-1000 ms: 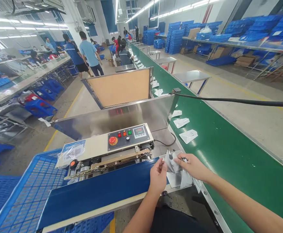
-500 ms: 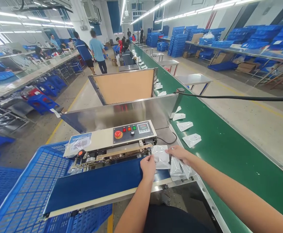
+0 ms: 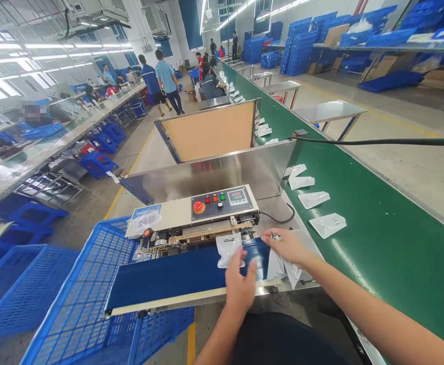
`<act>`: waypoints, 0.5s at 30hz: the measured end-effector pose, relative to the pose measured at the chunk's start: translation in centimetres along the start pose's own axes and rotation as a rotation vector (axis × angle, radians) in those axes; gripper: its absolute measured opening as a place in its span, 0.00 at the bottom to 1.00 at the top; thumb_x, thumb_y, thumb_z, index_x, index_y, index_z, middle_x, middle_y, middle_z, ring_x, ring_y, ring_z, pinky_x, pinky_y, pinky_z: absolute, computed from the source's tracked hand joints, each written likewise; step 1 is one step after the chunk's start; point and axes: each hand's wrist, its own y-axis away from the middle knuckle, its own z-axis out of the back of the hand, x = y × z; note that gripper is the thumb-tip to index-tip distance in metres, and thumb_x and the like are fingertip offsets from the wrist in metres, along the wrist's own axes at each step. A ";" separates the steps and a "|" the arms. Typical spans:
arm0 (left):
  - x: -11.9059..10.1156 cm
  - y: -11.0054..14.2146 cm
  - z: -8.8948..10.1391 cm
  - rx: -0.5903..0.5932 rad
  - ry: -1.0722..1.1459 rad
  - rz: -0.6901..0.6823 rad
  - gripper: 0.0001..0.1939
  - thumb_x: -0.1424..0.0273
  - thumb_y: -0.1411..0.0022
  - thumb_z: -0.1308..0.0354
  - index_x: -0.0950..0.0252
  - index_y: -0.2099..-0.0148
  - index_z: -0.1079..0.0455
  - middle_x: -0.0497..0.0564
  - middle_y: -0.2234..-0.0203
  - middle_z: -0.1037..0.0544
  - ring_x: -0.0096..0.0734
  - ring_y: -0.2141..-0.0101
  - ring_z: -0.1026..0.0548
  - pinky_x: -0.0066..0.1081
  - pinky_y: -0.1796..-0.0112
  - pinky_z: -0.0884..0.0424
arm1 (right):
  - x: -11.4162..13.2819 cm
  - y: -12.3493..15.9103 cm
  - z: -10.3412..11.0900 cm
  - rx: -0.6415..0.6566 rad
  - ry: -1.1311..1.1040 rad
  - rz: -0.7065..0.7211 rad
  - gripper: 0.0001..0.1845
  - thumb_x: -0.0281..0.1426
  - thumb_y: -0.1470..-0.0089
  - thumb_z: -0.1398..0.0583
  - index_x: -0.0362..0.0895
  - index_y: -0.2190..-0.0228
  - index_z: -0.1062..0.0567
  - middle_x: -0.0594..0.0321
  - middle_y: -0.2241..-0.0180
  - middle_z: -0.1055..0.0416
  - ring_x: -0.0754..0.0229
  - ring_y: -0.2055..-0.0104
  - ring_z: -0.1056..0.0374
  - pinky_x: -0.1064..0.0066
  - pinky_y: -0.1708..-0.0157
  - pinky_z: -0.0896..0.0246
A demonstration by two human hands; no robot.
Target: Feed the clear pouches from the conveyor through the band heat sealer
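Observation:
A band sealer [image 3: 179, 213] stands before me with a control panel and a dark blue belt [image 3: 168, 276]. One white plastic pouch [image 3: 228, 248] lies on the belt, its upper edge at the sealing strip. My left hand [image 3: 240, 284] is beside this pouch, fingers and thumb apart; the fingertips overlap its lower right corner, and I cannot tell whether they touch. At the belt's right end, my right hand [image 3: 288, 247] pinches white plastic pouches [image 3: 292, 274] that hang below the fingers, partly hidden by the hand.
To the right runs a green conveyor [image 3: 381, 238] carrying several white pouches [image 3: 327, 224]. A steel panel [image 3: 206, 170] rises behind the sealer. Blue crates [image 3: 73, 284] stand at lower left. A black cable [image 3: 381, 142] crosses above the conveyor. People [image 3: 166, 76] walk farther back.
The single pouch has moved left along the sealer's belt. My left hand has let go of it and its fingers have spread. My right hand still holds pouches; the view has shifted.

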 end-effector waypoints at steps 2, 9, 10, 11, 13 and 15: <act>-1.2 0.6 -2.2 0.221 0.170 0.080 0.36 0.54 0.38 0.30 0.64 0.33 0.27 0.65 0.44 0.19 0.51 0.45 0.20 0.45 0.44 0.25 | 0.7 1.0 -0.3 0.025 -0.064 0.005 0.19 0.45 0.46 0.32 0.45 0.58 0.16 0.60 0.66 0.19 0.58 0.70 0.29 0.69 0.69 0.35; -3.3 -1.4 -4.9 0.288 0.401 0.127 0.32 0.50 0.36 0.32 0.66 0.39 0.21 0.60 0.49 0.16 0.48 0.50 0.19 0.39 0.48 0.24 | 0.0 1.7 4.3 -0.165 -0.205 -0.151 0.34 0.52 0.49 0.28 0.43 0.49 0.17 0.56 0.68 0.20 0.55 0.68 0.25 0.71 0.73 0.34; -3.3 -1.6 -4.9 0.290 0.410 0.139 0.32 0.49 0.35 0.33 0.66 0.39 0.21 0.59 0.52 0.15 0.46 0.53 0.19 0.37 0.51 0.24 | -0.4 2.0 4.9 -0.129 -0.178 -0.144 0.33 0.52 0.50 0.28 0.43 0.50 0.17 0.57 0.70 0.21 0.56 0.69 0.26 0.71 0.73 0.35; -3.3 -1.7 -5.0 0.303 0.410 0.155 0.31 0.47 0.34 0.35 0.66 0.41 0.21 0.58 0.55 0.15 0.43 0.56 0.20 0.35 0.54 0.24 | -0.8 2.4 5.3 -0.079 -0.156 -0.125 0.31 0.53 0.51 0.28 0.43 0.53 0.16 0.59 0.72 0.22 0.58 0.71 0.28 0.71 0.74 0.37; -3.3 -1.7 -5.6 0.318 0.351 0.161 0.31 0.44 0.32 0.40 0.67 0.49 0.18 0.54 0.65 0.17 0.37 0.65 0.24 0.31 0.63 0.27 | -1.5 3.1 5.4 0.010 -0.169 -0.069 0.27 0.54 0.51 0.28 0.43 0.62 0.16 0.62 0.75 0.25 0.61 0.75 0.33 0.71 0.74 0.39; -2.9 -2.0 -6.5 0.263 0.208 0.111 0.32 0.42 0.32 0.42 0.68 0.64 0.19 0.50 0.75 0.25 0.31 0.72 0.32 0.28 0.69 0.34 | -2.1 3.4 5.1 0.009 -0.193 -0.039 0.26 0.55 0.52 0.29 0.44 0.70 0.18 0.64 0.77 0.28 0.63 0.77 0.37 0.71 0.75 0.41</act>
